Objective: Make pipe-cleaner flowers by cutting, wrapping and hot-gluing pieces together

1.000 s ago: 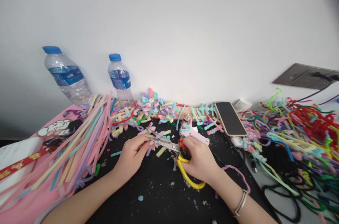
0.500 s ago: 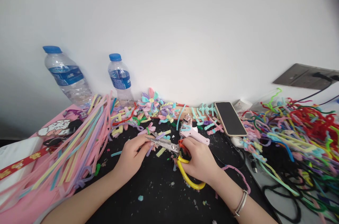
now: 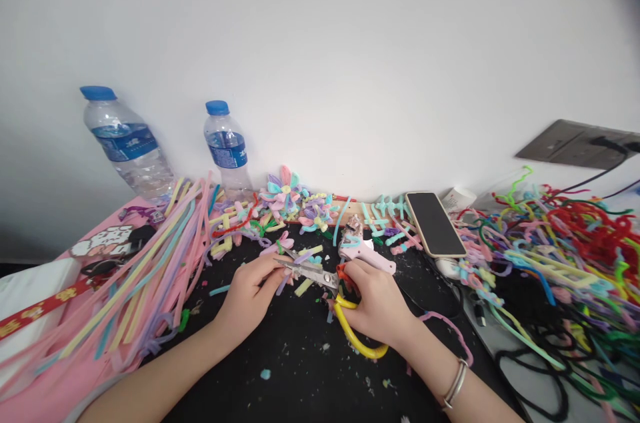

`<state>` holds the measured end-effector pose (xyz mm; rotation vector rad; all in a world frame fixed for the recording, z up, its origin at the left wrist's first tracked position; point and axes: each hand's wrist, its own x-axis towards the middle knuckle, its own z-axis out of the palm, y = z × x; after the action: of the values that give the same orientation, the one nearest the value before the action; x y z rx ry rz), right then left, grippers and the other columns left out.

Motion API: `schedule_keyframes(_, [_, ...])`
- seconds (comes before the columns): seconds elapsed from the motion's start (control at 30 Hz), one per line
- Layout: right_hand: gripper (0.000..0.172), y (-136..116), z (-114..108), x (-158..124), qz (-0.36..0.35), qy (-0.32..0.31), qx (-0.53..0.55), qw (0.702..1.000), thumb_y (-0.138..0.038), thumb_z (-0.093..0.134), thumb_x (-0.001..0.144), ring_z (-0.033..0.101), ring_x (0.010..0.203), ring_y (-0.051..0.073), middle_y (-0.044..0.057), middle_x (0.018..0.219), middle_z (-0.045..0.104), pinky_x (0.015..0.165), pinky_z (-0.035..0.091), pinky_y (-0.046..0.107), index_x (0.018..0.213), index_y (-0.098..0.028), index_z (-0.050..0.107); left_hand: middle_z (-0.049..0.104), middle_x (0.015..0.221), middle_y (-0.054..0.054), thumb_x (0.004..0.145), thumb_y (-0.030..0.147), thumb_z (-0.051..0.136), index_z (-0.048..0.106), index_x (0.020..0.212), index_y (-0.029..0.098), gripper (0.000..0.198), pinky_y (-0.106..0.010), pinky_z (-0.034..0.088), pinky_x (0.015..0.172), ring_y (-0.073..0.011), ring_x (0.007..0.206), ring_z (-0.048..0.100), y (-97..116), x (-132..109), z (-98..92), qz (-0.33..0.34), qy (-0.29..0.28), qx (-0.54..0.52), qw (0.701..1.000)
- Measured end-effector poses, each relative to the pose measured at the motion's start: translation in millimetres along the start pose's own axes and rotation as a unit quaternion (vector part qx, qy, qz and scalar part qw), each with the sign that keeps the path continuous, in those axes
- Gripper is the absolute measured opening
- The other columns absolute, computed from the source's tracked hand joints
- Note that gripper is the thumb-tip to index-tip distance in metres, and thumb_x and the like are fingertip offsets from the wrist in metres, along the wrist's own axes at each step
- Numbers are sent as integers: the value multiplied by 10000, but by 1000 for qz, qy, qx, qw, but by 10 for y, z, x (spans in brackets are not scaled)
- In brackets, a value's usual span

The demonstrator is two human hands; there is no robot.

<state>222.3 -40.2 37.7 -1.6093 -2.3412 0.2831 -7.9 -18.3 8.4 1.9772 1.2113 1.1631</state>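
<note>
My right hand (image 3: 375,299) is closed on a pair of scissors (image 3: 311,271) with a yellow loop handle (image 3: 357,336). The metal blades point left and slightly apart, their tips at the fingers of my left hand (image 3: 253,293). Those left fingers are pinched together; what they hold is mostly hidden behind the blades and fingertips. Short cut pieces of pipe cleaner lie around the blades, among them a yellow-green piece (image 3: 303,287) and a purple-and-yellow one (image 3: 309,254). Just behind my right hand lies a pale pink tool (image 3: 370,256).
Long pastel pipe cleaners (image 3: 145,276) lie across a pink surface at the left. Two water bottles (image 3: 227,146) stand by the wall. Fuzzy flowers (image 3: 285,189) sit at the back, a phone (image 3: 436,224) right of them. A tangled pipe cleaner heap (image 3: 580,236) covers the right.
</note>
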Motion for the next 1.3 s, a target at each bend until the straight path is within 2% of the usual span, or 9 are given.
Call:
schedule_keyframes(0.43, [234, 14, 15, -7, 3, -5, 12, 1000, -352, 654, 721, 419, 595, 129, -14, 693, 502, 530, 209, 242, 722, -197, 479, 718, 808, -34, 886, 174, 486, 667, 788, 180, 206, -228, 487, 660, -173, 727, 655, -16, 6, 3, 3, 0, 0, 1000])
schedule_keyframes(0.83, [236, 10, 15, -10, 8, -1, 13, 1000, -345, 652, 715, 420, 599, 128, -14, 699, 511, 531, 211, 242, 715, -198, 467, 677, 709, -12, 889, 180, 488, 649, 748, 179, 214, -215, 457, 598, -154, 629, 611, 6, 6, -4, 8, -3, 0, 1000])
schedule_keyframes(1.03, [237, 18, 19, -9, 7, -6, 11, 1000, -356, 648, 720, 419, 595, 128, -16, 694, 507, 526, 207, 245, 718, -200, 469, 702, 771, -24, 893, 176, 481, 660, 770, 181, 217, -218, 468, 636, -163, 694, 637, -15, 9, 7, 7, -7, -3, 1000])
schedule_keyframes(1.3, [245, 12, 23, -5, 6, -13, 4, 1000, -360, 634, 730, 428, 598, 128, -15, 691, 507, 527, 211, 247, 705, -201, 450, 677, 708, -15, 890, 192, 488, 655, 733, 182, 230, -221, 451, 595, -155, 625, 601, 4, 6, 3, 0, -9, 3, 1000])
